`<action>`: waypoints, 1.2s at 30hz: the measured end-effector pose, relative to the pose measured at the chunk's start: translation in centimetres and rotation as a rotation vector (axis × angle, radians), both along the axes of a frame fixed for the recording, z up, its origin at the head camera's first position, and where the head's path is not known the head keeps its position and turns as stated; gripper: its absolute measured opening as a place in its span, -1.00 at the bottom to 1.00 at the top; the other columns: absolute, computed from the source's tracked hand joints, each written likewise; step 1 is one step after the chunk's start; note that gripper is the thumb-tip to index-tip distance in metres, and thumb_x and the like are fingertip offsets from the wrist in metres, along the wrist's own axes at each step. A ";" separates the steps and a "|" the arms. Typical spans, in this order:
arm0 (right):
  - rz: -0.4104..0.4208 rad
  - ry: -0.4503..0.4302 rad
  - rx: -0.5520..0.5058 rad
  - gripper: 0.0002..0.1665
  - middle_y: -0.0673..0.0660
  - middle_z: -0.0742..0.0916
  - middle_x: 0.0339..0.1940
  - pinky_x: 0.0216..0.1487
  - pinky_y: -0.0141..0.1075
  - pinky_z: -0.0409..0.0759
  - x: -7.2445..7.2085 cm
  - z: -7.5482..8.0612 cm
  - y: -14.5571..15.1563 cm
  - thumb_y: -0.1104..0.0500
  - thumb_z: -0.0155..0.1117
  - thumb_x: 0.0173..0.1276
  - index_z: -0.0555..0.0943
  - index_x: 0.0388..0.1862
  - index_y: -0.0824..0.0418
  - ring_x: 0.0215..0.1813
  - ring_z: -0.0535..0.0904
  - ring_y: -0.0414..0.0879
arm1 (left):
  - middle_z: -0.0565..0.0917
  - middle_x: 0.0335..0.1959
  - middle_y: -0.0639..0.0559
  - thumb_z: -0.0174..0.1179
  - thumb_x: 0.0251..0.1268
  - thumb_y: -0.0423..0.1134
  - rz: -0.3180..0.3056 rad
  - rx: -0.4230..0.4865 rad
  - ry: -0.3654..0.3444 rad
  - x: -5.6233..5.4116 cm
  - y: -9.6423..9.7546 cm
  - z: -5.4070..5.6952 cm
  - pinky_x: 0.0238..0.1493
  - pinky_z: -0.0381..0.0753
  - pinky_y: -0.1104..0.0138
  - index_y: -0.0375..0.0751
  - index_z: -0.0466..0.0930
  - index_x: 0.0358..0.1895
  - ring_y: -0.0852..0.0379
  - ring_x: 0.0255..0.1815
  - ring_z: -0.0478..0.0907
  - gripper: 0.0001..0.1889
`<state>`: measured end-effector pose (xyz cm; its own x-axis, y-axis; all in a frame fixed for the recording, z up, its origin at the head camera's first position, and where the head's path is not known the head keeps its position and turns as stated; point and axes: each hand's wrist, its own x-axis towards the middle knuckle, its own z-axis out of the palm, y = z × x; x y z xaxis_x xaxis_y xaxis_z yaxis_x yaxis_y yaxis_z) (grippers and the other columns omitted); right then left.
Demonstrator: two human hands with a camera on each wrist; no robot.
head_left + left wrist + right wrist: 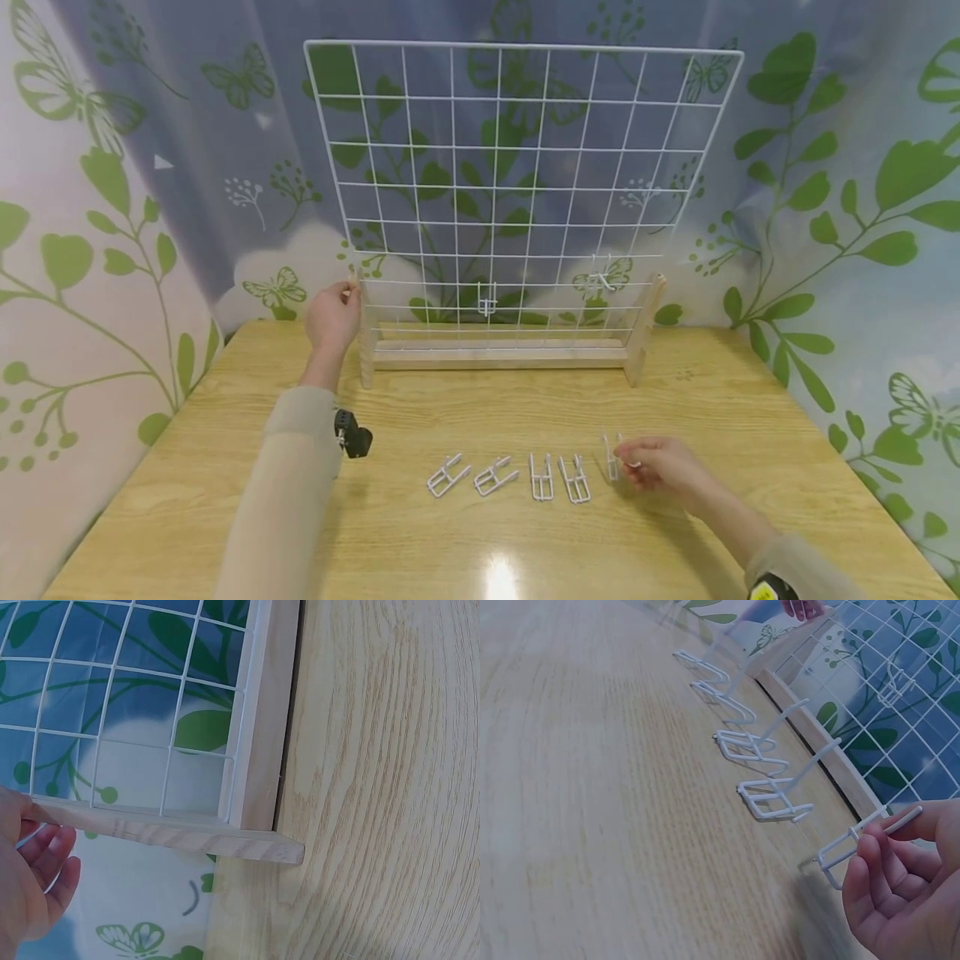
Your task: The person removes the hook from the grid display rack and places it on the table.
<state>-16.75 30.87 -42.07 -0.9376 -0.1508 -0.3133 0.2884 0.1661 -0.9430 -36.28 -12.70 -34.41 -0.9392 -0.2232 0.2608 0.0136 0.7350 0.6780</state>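
Observation:
My left hand [332, 317] grips the upper end of the left wooden post [367, 350] of a stand, thumb on one side and fingers on the other in the left wrist view. The stand bears a white wire grid panel [498, 148]. Over the table's right part my right hand [662, 468] pinches a white wire hook [906, 822] between thumb and fingers, its framed end close to the tabletop. Left of this hand, several like hooks [541, 477] lie in a row. Two hooks hang on the grid: one low near the middle [487, 306], one farther right [601, 279].
The wooden table [420, 550] runs back to a leaf-and-butterfly patterned curtain [847, 167]. A wooden crossbar [498, 358] joins the left post to the right post [643, 333]. Small cameras [352, 434] sit on both wrists.

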 end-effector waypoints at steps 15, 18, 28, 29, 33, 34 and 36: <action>0.019 -0.041 -0.106 -0.70 0.07 0.62 -0.49 -0.43 -0.45 0.52 -0.1 -1.0 -0.9 0.35 0.00 0.34 0.45 -0.06 0.57 -0.49 0.53 -0.23 | 0.62 -0.18 -0.15 -0.09 0.40 -0.12 -0.001 0.000 -0.008 -0.3 -0.3 0.0 -0.24 0.44 0.12 -0.23 0.51 0.13 -0.09 -0.24 0.52 -0.61; 0.021 -0.045 -0.126 -0.71 0.06 0.61 -0.50 -0.44 -0.45 0.52 -0.2 -1.2 -1.0 0.35 -0.02 0.35 0.46 -0.06 0.56 -0.49 0.52 -0.24 | 0.62 -0.18 -0.15 -0.09 0.40 -0.12 -0.002 -0.007 -0.008 -0.4 -0.3 -0.1 -0.24 0.44 0.12 -0.23 0.51 0.13 -0.08 -0.24 0.52 -0.62; 0.028 -0.013 -0.038 -0.63 0.05 0.62 -0.45 -0.42 -0.45 0.50 -0.4 -1.5 -1.3 0.31 -0.06 0.38 0.39 0.00 0.63 -0.46 0.53 -0.24 | 0.62 -0.15 -0.16 -0.09 0.40 -0.12 -0.003 -0.005 -0.023 0.0 -0.1 0.0 -0.21 0.45 0.10 -0.23 0.50 0.14 -0.09 -0.20 0.53 -0.61; 0.030 -0.010 -0.036 -0.63 0.05 0.62 -0.45 -0.42 -0.45 0.50 -0.4 -1.5 -1.3 0.31 -0.05 0.37 0.40 -0.01 0.63 -0.46 0.53 -0.24 | 0.62 -0.15 -0.16 -0.09 0.40 -0.11 -0.001 -0.005 -0.024 0.0 -0.2 0.0 -0.21 0.45 0.11 -0.22 0.50 0.15 -0.09 -0.20 0.53 -0.61; 0.017 0.006 -0.019 -0.65 0.03 0.62 -0.51 -0.43 -0.45 0.52 -0.7 -1.2 -1.3 0.32 0.00 0.35 0.44 -0.06 0.63 -0.49 0.54 -0.25 | 0.62 -0.16 -0.16 -0.09 0.40 -0.11 0.000 -0.006 -0.020 -0.1 -0.2 0.0 -0.21 0.45 0.11 -0.21 0.50 0.15 -0.09 -0.21 0.52 -0.61; 0.009 0.018 0.006 -0.65 0.02 0.63 -0.52 -0.43 -0.44 0.53 -0.8 -1.1 -1.3 0.31 0.02 0.35 0.45 -0.07 0.62 -0.49 0.54 -0.25 | 0.62 -0.16 -0.16 -0.09 0.40 -0.11 0.000 -0.005 -0.018 -0.1 -0.2 0.0 -0.20 0.45 0.10 -0.21 0.50 0.15 -0.09 -0.21 0.52 -0.61; -0.020 0.038 0.059 -0.66 0.01 0.63 -0.54 -0.42 -0.41 0.54 -1.0 -0.6 -1.2 0.28 0.07 0.35 0.48 -0.09 0.60 -0.49 0.55 -0.23 | 0.62 -0.15 -0.16 -0.09 0.40 -0.12 -0.003 -0.004 -0.018 -0.1 -0.2 0.1 -0.19 0.45 0.10 -0.22 0.50 0.15 -0.10 -0.20 0.52 -0.61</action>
